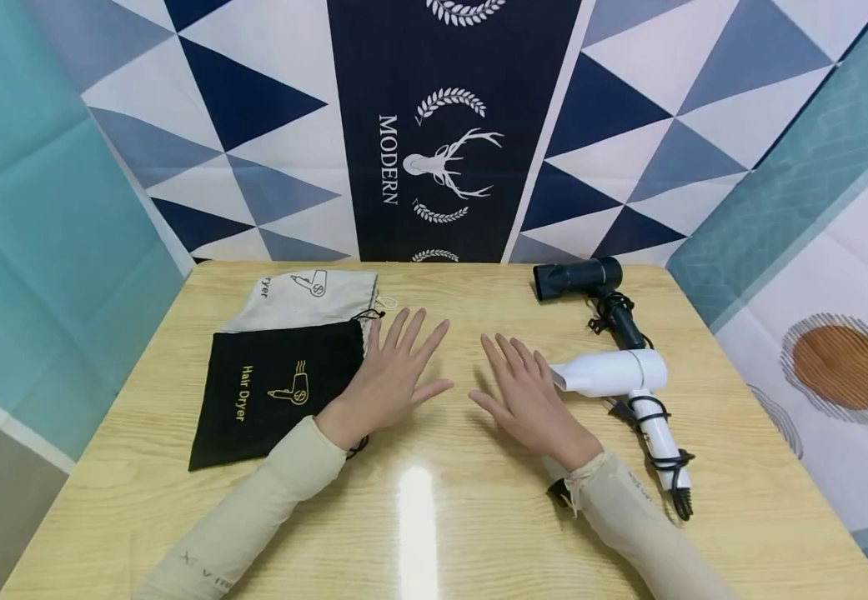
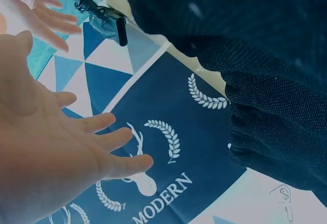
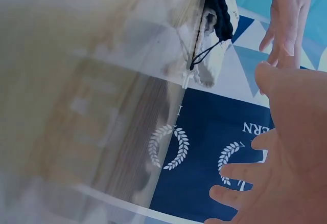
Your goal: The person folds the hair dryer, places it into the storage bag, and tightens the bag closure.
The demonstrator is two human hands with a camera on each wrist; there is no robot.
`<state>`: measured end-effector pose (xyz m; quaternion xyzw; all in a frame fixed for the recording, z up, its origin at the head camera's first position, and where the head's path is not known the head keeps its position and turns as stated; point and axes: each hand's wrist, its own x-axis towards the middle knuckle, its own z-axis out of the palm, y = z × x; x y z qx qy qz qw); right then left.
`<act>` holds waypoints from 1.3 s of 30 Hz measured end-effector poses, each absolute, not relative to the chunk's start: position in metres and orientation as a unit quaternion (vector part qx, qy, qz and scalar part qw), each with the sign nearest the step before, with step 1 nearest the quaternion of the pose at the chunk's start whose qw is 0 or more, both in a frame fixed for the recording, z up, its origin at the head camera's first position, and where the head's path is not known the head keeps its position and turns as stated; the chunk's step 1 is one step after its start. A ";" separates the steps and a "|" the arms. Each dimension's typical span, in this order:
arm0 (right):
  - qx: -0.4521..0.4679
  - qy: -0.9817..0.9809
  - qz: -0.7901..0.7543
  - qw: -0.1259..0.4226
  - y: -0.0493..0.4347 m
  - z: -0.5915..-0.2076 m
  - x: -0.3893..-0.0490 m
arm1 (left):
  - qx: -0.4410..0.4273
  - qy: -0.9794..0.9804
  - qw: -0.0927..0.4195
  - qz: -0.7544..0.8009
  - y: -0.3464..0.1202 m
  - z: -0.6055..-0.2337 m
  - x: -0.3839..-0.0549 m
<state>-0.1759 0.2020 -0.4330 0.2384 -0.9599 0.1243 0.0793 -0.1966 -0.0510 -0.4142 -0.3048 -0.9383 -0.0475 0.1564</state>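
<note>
With fingers spread and nothing held, my left hand (image 1: 388, 379) hovers by the right edge of a black drawstring bag (image 1: 253, 442) printed "Hair Dryer". Behind that bag lies a white drawstring bag (image 1: 268, 307) with a similar print, partly covered. My right hand (image 1: 527, 396) is also empty, its fingers straight, close to the nozzle of a white hair dryer (image 1: 614, 372). A cord is wound round that dryer's handle. Farther back rests a black hair dryer (image 1: 579, 277), its cord bundled at the handle. In the left wrist view the black bag (image 2: 276, 116) looms large.
The wooden table (image 1: 479, 533) ends at a patterned cloth backdrop (image 1: 276, 167) with a dark "MODERN" deer panel. Teal fabric (image 1: 36, 208) hangs on the left, and another patterned cloth (image 1: 764, 275) on the right. A small black thing (image 1: 558, 492) shows beside my right wrist.
</note>
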 end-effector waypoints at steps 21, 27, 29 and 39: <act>0.183 -0.947 0.199 0.173 0.274 -0.396 -0.133 | -0.383 -0.909 0.093 -0.136 -0.026 -0.409 -0.201; 0.120 -0.946 0.229 0.198 0.314 -0.393 -0.109 | -0.403 -0.900 0.090 -0.140 -0.008 -0.402 -0.199; 0.092 -0.950 0.237 0.179 0.326 -0.393 -0.104 | -0.410 -0.897 0.089 -0.141 -0.001 -0.400 -0.199; 0.013 -0.964 0.250 0.085 0.362 -0.405 -0.097 | -0.429 -0.890 0.054 -0.147 0.025 -0.385 -0.197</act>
